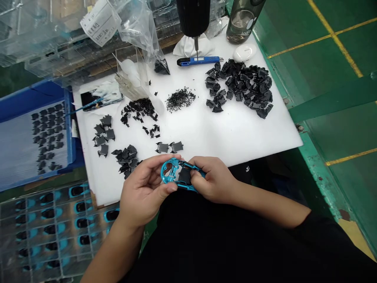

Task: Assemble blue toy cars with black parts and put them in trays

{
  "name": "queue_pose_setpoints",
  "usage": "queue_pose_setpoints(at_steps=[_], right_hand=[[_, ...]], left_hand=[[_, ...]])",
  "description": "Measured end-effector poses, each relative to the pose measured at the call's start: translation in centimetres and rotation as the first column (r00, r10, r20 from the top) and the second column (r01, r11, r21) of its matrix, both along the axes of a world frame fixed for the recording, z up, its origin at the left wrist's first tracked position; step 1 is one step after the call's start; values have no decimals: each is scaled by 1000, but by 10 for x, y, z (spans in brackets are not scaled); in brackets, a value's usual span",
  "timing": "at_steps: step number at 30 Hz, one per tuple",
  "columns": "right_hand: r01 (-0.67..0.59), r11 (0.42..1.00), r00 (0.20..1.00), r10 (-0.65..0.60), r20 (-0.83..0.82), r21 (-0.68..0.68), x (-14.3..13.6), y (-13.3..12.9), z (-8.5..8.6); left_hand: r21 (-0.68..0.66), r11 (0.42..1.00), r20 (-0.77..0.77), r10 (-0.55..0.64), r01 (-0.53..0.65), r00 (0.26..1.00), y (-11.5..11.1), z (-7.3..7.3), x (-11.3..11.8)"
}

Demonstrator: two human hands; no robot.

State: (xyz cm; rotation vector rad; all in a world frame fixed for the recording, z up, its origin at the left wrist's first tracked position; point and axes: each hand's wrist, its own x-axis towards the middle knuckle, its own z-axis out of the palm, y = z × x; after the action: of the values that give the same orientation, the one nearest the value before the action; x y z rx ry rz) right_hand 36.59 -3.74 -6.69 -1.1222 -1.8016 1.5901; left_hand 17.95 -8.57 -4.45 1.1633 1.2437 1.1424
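Both hands hold one blue plastic frame with a dark insert [184,175] just in front of the table's near edge. My left hand [144,188] grips its rounded, ring-shaped end between thumb and fingers. My right hand [213,179] closes around the other end, its thumb pressed on the dark part; the far tip of the frame is partly hidden there. Right behind the hands, two small grey plates [169,147] lie on the white board. A pile of dark curved parts [126,159] sits beside my left hand.
On the white board [188,129] lie tiny black screws [181,99], small black pieces [140,110], a heap of black parts [247,84] and a blue cutter [200,60]. An electric screwdriver [193,17] hangs above. Trays of blue parts [53,228] and a blue bin [70,133] stand left.
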Motion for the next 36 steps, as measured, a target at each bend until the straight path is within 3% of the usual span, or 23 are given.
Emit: queue_pose_setpoints(at_steps=[6,14,17,20,23,26,31,34,36], right_hand=[[8,1000,999,-9,31,12,-1,0,-3],[19,1000,1000,-20,-14,-23,0,1,-3],[-9,984,996,-6,-86,-179,1,4,2],[-105,884,983,24,-180,-455,3,7,6],[-174,835,973,62,-224,-522,5,7,7],[-123,879,985,51,-166,-460,4,6,6],[-13,962,997,-7,-74,-272,1,2,2],[42,999,997,-40,-67,28,0,-1,-4],[102,928,995,-90,-51,359,0,-2,-11]], left_hand=[[41,999,-64,20,-17,998,-1,1,1],[20,1000,-9,-10,10,1000,-2,-3,1],[18,1000,33,13,-14,999,-1,-5,-2],[22,1000,62,19,-21,998,0,-7,-6],[14,1000,91,-6,5,996,-1,-9,-9],[22,999,94,-34,32,995,-3,-11,-11],[-8,1000,-43,-20,20,999,-7,-6,-9],[3,1000,-27,-25,26,999,-7,-4,-8],[30,1000,13,1,-2,1000,-6,-6,-8]])
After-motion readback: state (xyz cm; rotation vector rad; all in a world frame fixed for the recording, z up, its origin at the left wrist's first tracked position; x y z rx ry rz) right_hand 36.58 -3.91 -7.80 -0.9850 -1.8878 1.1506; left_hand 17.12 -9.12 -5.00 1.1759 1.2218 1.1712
